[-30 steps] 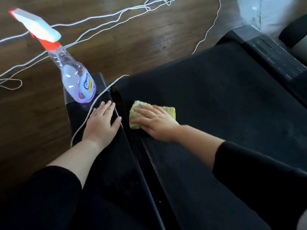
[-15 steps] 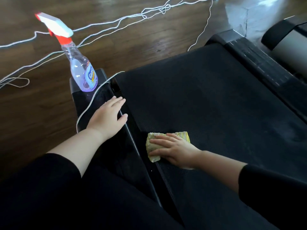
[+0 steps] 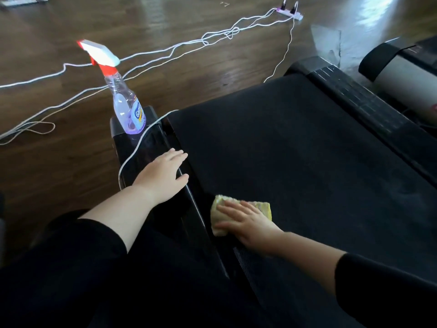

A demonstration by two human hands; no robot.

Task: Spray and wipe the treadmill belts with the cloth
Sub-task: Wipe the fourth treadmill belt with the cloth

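While the right hand (image 3: 248,223) presses the folded cloth (image 3: 241,215) flat-fingered onto the belt (image 3: 295,162) near its left edge, wiping looks underway. Beside that belt, the left hand (image 3: 163,178) rests open on the side rail (image 3: 151,147), probably bracing, with the spray bottle (image 3: 126,107) parked upright on the rail's far end

Left hand (image 3: 163,177): centre-left of frame, palm down, fingers straight and close together, thumb spread to the right.
Left forearm (image 3: 123,207): bare, runs down-left into the dark left sleeve (image 3: 78,252).
Right hand (image 3: 249,221): lower centre, palm down, fingers straight and spread, pointing left.
Right forearm (image 3: 307,254): bare, runs down-right into the dark right sleeve (image 3: 383,287).
Hands apart, not touching.
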